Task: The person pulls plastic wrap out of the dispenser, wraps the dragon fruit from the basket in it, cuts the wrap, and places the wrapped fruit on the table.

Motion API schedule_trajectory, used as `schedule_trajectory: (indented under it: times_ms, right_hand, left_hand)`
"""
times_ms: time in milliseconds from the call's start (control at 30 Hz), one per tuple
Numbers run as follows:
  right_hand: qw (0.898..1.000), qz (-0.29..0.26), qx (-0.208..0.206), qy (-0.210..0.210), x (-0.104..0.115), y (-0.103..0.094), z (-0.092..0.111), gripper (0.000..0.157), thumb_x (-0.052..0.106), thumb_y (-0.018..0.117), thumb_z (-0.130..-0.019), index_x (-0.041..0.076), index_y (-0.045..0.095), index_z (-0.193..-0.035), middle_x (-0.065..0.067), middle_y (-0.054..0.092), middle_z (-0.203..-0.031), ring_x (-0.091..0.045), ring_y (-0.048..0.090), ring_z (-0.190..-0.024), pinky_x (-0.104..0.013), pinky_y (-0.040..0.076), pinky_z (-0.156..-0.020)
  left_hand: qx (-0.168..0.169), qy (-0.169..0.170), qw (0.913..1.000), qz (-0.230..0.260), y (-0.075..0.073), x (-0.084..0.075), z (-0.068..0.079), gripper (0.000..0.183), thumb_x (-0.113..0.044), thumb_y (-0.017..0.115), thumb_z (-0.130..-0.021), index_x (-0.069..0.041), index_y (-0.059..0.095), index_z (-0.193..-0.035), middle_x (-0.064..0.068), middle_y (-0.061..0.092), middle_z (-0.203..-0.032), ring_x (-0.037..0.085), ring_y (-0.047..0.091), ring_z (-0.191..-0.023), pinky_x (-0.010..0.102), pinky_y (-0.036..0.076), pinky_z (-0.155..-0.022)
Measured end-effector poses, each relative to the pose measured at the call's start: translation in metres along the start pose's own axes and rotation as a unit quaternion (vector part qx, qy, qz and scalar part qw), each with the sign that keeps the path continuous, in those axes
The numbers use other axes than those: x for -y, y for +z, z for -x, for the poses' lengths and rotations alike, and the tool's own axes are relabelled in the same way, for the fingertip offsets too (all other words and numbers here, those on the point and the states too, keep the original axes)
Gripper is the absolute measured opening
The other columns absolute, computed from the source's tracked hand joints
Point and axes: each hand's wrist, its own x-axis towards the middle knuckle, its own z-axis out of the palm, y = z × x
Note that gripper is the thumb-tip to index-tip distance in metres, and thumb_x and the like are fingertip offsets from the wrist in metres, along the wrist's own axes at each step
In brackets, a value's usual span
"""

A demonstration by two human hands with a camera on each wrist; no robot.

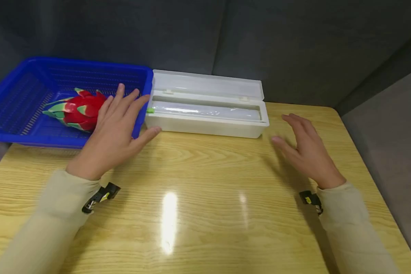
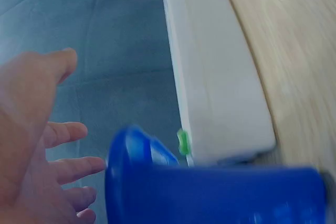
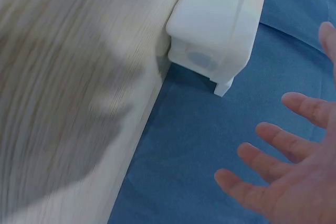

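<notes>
A long white cling film dispenser box (image 1: 207, 128) lies near the back of the table with its lid (image 1: 209, 84) raised. Inside it is a roll of clear film (image 1: 205, 110), and a small green piece (image 1: 150, 110) sits at its left end. My left hand (image 1: 114, 131) is spread over the right side of a blue basket (image 1: 37, 136), holding nothing. Past its fingertips a red dragon fruit (image 1: 87, 110) with green tips lies in the basket. My right hand (image 1: 308, 148), fingers loosely bent and holding nothing, hovers to the right of the box.
The wooden table (image 1: 205, 182) carries the basket and the box side by side along its back edge. A dark cloth (image 1: 277, 45) hangs behind them. The table's right edge runs just beyond my right arm.
</notes>
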Motion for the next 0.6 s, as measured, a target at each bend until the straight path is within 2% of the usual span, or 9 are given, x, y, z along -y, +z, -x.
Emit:
schedule_trajectory:
  times_ms: [200,333,600]
  right_hand:
    - [1.000,-0.005,-0.014,-0.028,0.007,0.007,-0.008,0.070,0.042,0.068,-0.099,0.016,0.041,-0.158,-0.022,0.036,-0.163,-0.047,0.036,-0.150,-0.071,0.034,-0.116]
    - [1.000,-0.010,-0.009,-0.027,0.012,0.008,-0.010,0.070,0.042,0.067,-0.099,0.018,0.040,-0.159,-0.020,0.035,-0.165,-0.047,0.037,-0.150,-0.072,0.035,-0.114]
    - [0.999,-0.009,-0.031,-0.033,0.021,0.010,-0.012,0.067,0.038,0.070,-0.098,0.014,0.046,-0.155,-0.021,0.045,-0.158,-0.045,0.044,-0.145,-0.069,0.038,-0.114]
  left_hand:
    - [-0.018,0.020,0.9996,0.014,0.009,-0.015,-0.006,0.074,-0.048,0.066,-0.097,-0.013,0.042,-0.157,0.019,0.035,-0.167,0.044,0.011,-0.162,0.066,0.016,-0.126]
    - [-0.023,0.035,0.9989,0.020,0.015,-0.022,-0.011,0.072,-0.047,0.067,-0.097,-0.015,0.043,-0.156,0.018,0.037,-0.167,0.043,0.014,-0.162,0.070,0.021,-0.124]
    - [-0.049,0.074,0.9957,0.026,0.026,-0.032,-0.017,0.064,-0.040,0.067,-0.098,-0.014,0.047,-0.153,0.017,0.042,-0.163,0.040,0.022,-0.161,0.068,0.027,-0.123]
